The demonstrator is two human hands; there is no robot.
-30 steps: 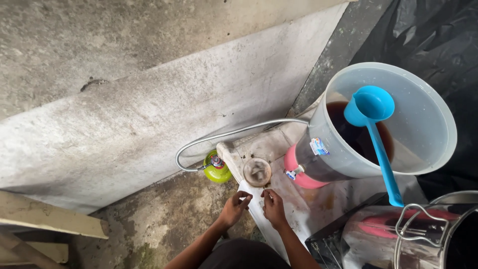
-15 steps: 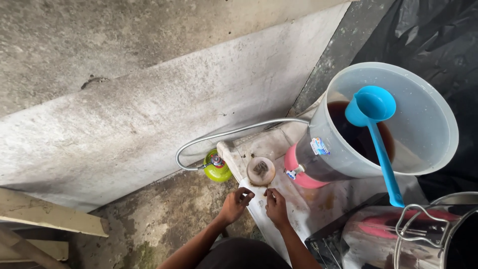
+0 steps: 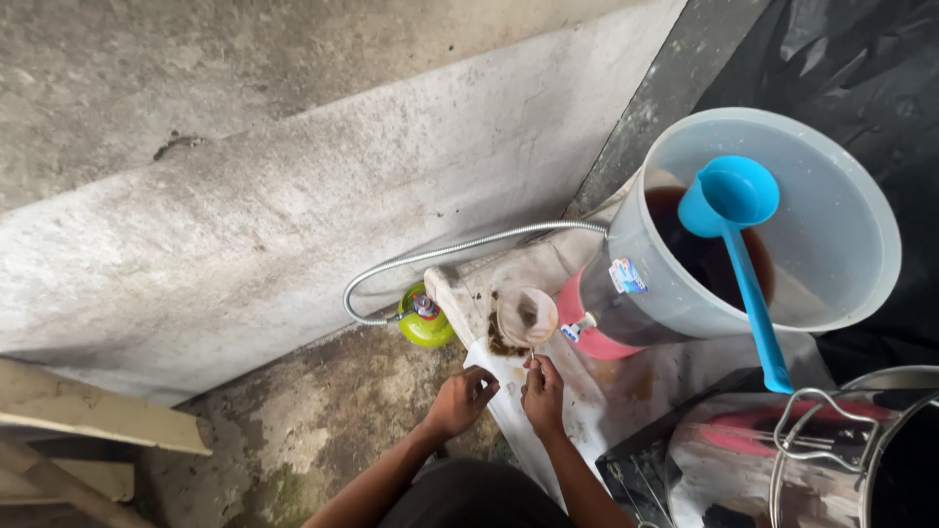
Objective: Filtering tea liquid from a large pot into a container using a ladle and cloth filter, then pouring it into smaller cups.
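Observation:
My left hand (image 3: 466, 397) and my right hand (image 3: 543, 389) are close together low in the middle of the head view. Both pinch the edge of a white, brown-stained cloth (image 3: 518, 430) that hangs down over the ledge. Just above my fingers sits a small clear cup (image 3: 526, 315) with brownish residue, tilted toward me. What exactly my right fingertips hold under the cup is too small to tell apart from the cloth.
A large translucent bucket (image 3: 841, 225) of dark liquid stands at the right with a blue ladle (image 3: 738, 244) in it, over a pink container (image 3: 587, 337). A green gas cylinder (image 3: 425, 323) with a metal hose (image 3: 460, 254) is left of the cup. A steel pot (image 3: 782, 460) is at lower right, wooden planks (image 3: 88, 420) at lower left.
The small cup has shifted slightly up and to the right. My hands have stayed together on the cloth, moving a little upward.

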